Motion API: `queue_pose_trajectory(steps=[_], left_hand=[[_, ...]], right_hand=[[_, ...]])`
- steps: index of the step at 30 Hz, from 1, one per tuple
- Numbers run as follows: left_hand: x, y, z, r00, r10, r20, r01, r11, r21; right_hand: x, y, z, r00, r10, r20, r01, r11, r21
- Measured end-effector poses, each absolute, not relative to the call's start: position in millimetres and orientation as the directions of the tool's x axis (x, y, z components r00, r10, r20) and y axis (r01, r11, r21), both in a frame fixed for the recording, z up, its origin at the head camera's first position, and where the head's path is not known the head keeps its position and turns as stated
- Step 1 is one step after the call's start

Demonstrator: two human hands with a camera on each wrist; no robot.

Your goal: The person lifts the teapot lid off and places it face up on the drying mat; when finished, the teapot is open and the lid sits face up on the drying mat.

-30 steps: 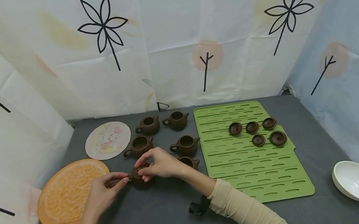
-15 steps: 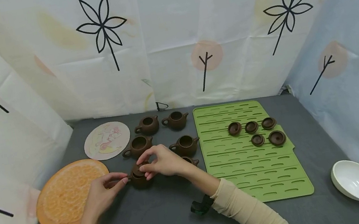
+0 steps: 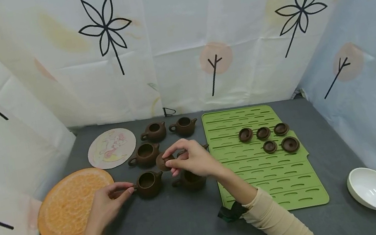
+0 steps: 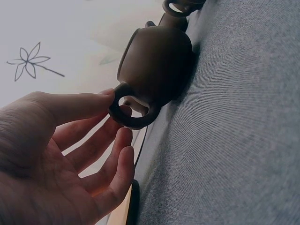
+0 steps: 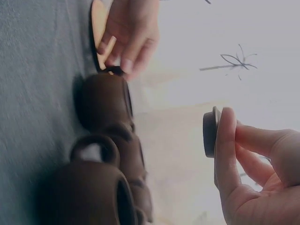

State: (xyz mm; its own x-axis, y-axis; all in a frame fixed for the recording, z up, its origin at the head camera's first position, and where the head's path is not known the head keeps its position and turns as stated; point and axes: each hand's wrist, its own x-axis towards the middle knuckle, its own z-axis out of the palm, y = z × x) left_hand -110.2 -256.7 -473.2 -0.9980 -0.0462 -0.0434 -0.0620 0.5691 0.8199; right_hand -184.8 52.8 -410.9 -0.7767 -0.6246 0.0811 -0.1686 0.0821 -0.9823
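Observation:
A small brown teapot [image 3: 148,184] without its lid stands at the front left of two columns of similar lidless teapots. My left hand [image 3: 112,202] pinches its ring handle [image 4: 136,121] between thumb and fingers. In my right hand [image 3: 195,160] is a round brown teapot lid [image 3: 164,162], held by its top above and to the right of that teapot. The right wrist view shows the lid [image 5: 209,135] well apart from the pots, its underside turned toward them. Another lidless teapot [image 3: 189,181] sits under my right hand, partly hidden by it.
On the right lies a green ridged mat [image 3: 259,180] with several brown lids [image 3: 270,146] on it. A white bowl [image 3: 374,189] stands at the far right. An orange round mat [image 3: 75,204] and a pale printed disc [image 3: 112,148] lie on the left.
My right hand has lifted the lid off the front left teapot and carried it up and to the right, baring the pot's mouth. The left hand has stayed on the handle.

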Motion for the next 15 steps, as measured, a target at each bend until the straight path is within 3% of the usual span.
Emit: queue_pose_trajectory(steps=[7, 15], left_hand=[[-110, -256, -473, -0.999, -0.039, -0.028, -0.045, 0.558, 0.828], [-110, -256, -473, -0.997, -0.056, -0.047, -0.071, 0.573, 0.816]], right_hand=[[-186, 90, -404, -0.814, -0.577, 0.074, -0.146, 0.080, -0.986], [-187, 143, -392, -0.846, -0.532, 0.031, -0.142, 0.169, -0.975]])
